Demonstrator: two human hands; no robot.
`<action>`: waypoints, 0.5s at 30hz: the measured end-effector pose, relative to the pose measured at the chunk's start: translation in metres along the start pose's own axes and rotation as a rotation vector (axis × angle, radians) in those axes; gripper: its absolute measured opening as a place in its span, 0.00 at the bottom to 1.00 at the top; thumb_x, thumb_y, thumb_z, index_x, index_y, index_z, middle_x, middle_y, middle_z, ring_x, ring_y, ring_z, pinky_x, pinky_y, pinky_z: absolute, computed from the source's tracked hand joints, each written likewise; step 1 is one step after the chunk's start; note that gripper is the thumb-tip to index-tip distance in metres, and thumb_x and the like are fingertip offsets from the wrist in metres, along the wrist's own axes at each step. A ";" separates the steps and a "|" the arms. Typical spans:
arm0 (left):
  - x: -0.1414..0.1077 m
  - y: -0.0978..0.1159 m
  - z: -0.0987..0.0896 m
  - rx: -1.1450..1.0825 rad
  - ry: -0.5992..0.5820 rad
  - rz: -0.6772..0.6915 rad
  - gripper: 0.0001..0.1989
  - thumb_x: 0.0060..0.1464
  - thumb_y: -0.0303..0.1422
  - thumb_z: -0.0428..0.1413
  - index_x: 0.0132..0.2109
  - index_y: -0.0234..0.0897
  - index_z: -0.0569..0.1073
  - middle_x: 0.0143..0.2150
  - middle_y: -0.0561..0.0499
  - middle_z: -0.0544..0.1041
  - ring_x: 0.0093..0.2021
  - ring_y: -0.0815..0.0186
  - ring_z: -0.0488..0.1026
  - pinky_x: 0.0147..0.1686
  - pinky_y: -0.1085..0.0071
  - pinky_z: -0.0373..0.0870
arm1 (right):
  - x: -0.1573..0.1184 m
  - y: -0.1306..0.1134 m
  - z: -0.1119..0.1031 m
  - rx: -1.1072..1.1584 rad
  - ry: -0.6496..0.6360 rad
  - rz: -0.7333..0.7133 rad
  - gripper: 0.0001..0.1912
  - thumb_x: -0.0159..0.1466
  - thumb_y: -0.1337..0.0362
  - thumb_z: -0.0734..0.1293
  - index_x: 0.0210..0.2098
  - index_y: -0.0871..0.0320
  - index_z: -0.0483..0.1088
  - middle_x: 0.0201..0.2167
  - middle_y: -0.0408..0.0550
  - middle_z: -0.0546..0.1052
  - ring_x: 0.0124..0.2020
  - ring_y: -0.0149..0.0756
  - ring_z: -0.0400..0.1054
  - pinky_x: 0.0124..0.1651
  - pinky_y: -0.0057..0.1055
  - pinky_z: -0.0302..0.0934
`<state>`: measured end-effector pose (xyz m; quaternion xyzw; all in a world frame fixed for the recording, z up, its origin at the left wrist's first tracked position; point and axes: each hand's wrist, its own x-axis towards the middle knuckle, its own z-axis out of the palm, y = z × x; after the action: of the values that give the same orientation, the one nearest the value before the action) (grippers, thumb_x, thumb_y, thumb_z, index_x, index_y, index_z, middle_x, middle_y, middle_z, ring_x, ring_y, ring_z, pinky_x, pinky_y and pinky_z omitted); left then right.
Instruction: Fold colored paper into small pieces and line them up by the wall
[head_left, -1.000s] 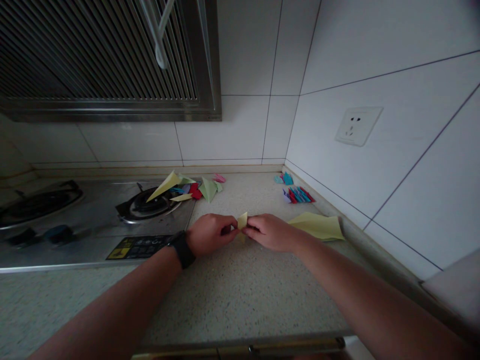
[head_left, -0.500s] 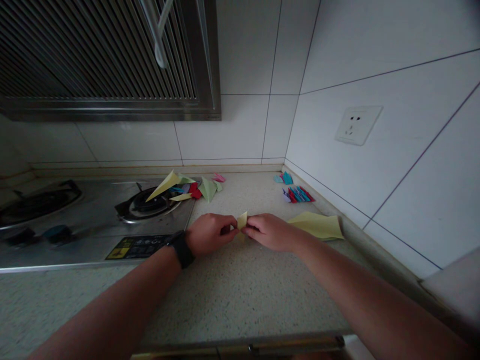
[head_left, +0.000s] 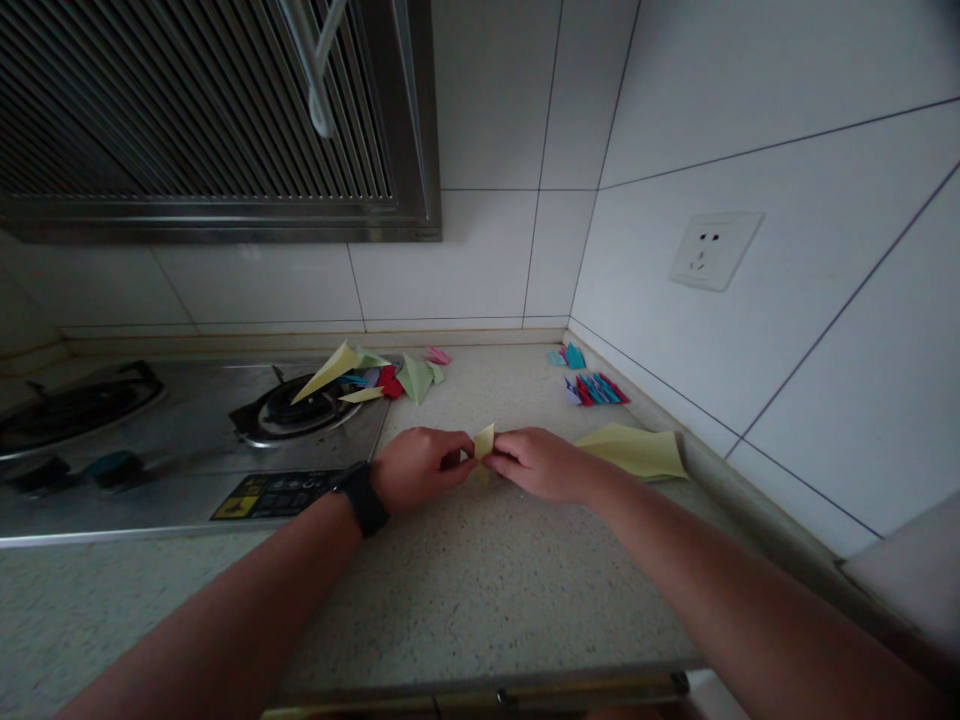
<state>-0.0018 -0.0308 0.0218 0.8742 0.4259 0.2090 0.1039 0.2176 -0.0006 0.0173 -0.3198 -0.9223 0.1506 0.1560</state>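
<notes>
A small folded piece of yellow paper point(head_left: 485, 440) is held between my two hands, above the speckled countertop point(head_left: 480, 580). My left hand point(head_left: 424, 466), with a dark watch point(head_left: 363, 498) at the wrist, pinches its left edge between thumb and fingers. From the other side my right hand point(head_left: 541, 464) grips the paper's right edge, thumb and fingers closed. Part of the paper is hidden by the fingertips. Just behind my right wrist lies a larger yellow paper sheet point(head_left: 637, 450), partly covered by the forearm.
Several folded paper pieces point(head_left: 416, 378) spread from the counter onto the right burner point(head_left: 300, 405) of the stove. Small blue and red folded papers point(head_left: 596, 389) stand in a row near the back corner. A range hood point(head_left: 225, 220) hangs above the stove; a wall socket point(head_left: 716, 252) is on the right.
</notes>
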 end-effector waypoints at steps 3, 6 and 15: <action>0.000 -0.001 0.001 0.005 0.003 0.004 0.08 0.59 0.37 0.52 0.39 0.40 0.74 0.25 0.57 0.72 0.24 0.73 0.65 0.25 0.76 0.53 | 0.000 0.000 0.000 0.009 -0.004 0.005 0.13 0.67 0.60 0.60 0.40 0.59 0.73 0.33 0.50 0.77 0.33 0.34 0.69 0.35 0.29 0.54; 0.000 -0.001 0.001 0.004 0.005 0.004 0.08 0.59 0.37 0.52 0.38 0.40 0.74 0.25 0.57 0.72 0.24 0.73 0.65 0.24 0.76 0.53 | 0.001 0.001 0.001 0.012 -0.003 -0.003 0.13 0.67 0.60 0.60 0.41 0.59 0.73 0.34 0.51 0.78 0.34 0.35 0.69 0.36 0.29 0.54; 0.000 -0.001 0.001 0.003 0.003 0.011 0.08 0.59 0.36 0.52 0.39 0.40 0.74 0.25 0.56 0.72 0.24 0.73 0.65 0.24 0.76 0.53 | 0.001 0.000 0.000 0.023 -0.009 0.001 0.13 0.67 0.60 0.60 0.43 0.58 0.73 0.37 0.51 0.78 0.36 0.35 0.69 0.37 0.29 0.55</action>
<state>-0.0016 -0.0300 0.0205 0.8764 0.4215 0.2101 0.1006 0.2168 -0.0004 0.0174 -0.3176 -0.9212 0.1627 0.1552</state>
